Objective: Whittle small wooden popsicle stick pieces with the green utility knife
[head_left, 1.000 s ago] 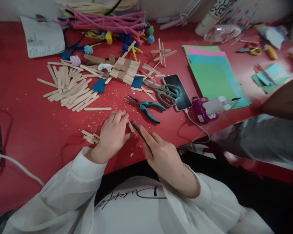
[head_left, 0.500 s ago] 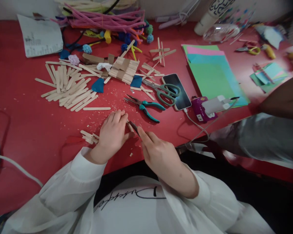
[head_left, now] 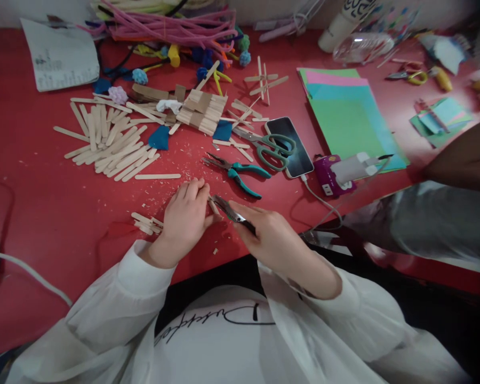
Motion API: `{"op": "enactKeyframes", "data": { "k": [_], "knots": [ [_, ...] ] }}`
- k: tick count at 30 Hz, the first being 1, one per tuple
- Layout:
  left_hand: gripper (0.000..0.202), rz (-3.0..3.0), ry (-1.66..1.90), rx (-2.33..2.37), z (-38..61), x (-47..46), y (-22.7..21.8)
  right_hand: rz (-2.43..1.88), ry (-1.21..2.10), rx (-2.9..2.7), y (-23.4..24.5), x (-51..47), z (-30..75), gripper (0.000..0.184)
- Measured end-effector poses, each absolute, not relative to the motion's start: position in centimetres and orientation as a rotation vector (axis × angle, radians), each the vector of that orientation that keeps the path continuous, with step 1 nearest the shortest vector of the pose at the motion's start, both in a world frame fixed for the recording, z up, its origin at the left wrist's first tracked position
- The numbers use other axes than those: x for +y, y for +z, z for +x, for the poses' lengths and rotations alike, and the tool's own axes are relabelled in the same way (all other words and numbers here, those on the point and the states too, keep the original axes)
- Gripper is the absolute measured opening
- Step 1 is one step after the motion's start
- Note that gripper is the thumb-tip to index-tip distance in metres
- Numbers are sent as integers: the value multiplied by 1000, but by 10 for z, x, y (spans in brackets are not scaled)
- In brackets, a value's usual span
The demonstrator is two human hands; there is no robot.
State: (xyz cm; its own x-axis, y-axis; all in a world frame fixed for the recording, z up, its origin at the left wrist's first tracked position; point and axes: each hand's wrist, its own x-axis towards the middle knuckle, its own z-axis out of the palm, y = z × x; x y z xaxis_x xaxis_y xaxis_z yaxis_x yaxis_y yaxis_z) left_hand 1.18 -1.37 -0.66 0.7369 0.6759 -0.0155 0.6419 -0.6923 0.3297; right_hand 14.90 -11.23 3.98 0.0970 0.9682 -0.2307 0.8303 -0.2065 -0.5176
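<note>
A person's right hand [head_left: 274,234] has rolled over in the past half second, baring the silver metal head and black handle of a slim cutting tool [head_left: 229,210] previously seen mostly edge-on. Its fingers are wrapped around the handle. The left hand [head_left: 186,210], virtually unmoved, grips a pale flat wooden stick [head_left: 213,207] that pokes out toward five o'clock, low on the red table [head_left: 64,213]; whether the tool's tip touches it cannot be told.

From the stick, teal-handled metal pliers [head_left: 240,173] lie at one o'clock and loose pale wooden sticks [head_left: 112,140] at ten. Toward half past one stands a white cylindrical container [head_left: 340,32] with black markings, contents hidden, beside a clear plastic bottle [head_left: 360,47] on its side, its contents indistinct. A small purple box [head_left: 328,172], toward half past two, bears a white charger [head_left: 352,169]; its inside is unseen.
</note>
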Motion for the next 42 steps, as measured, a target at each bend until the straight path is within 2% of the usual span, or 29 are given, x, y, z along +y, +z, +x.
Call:
{"op": "enactKeyframes", "data": {
  "k": [4, 6, 13, 16, 19, 26, 28, 30, 36, 39, 42],
  "knots": [
    [53, 2633, 119, 1026, 13, -14, -5, -1981, 1088, -1369, 34, -116, 157, 42],
    [52, 2647, 134, 1017, 13, -14, -5, -1972, 1103, -1332, 31, -118, 155, 43],
    [45, 2672, 167, 1011, 12, -15, -7, -2211, 382, -2004, 20, -134, 133, 48],
    [46, 2668, 164, 1005, 12, -14, -7, -2204, 230, -2142, 18, -138, 130, 50],
    [48, 2671, 161, 999, 12, -14, -7, -2188, 360, -2034, 19, -135, 134, 48],
    [49, 2675, 158, 987, 12, -13, -8, -1913, 1110, -1388, 31, -117, 157, 41],
    [49, 2676, 154, 999, 12, -13, -8, -1914, 1186, -1345, 31, -116, 158, 43],
    [49, 2673, 135, 1009, 12, -13, -7, -1984, 1024, -1466, 30, -119, 153, 43],
    [49, 2659, 64, 1010, 12, -15, 0, -2236, 220, -2155, 25, -135, 131, 50],
    [50, 2664, 58, 1007, 11, -15, 1, -2271, 78, -2334, 31, -135, 127, 54],
    [52, 2664, 59, 1002, 11, -15, -1, -2313, 185, -2375, 40, -128, 128, 53]
  ]
}}
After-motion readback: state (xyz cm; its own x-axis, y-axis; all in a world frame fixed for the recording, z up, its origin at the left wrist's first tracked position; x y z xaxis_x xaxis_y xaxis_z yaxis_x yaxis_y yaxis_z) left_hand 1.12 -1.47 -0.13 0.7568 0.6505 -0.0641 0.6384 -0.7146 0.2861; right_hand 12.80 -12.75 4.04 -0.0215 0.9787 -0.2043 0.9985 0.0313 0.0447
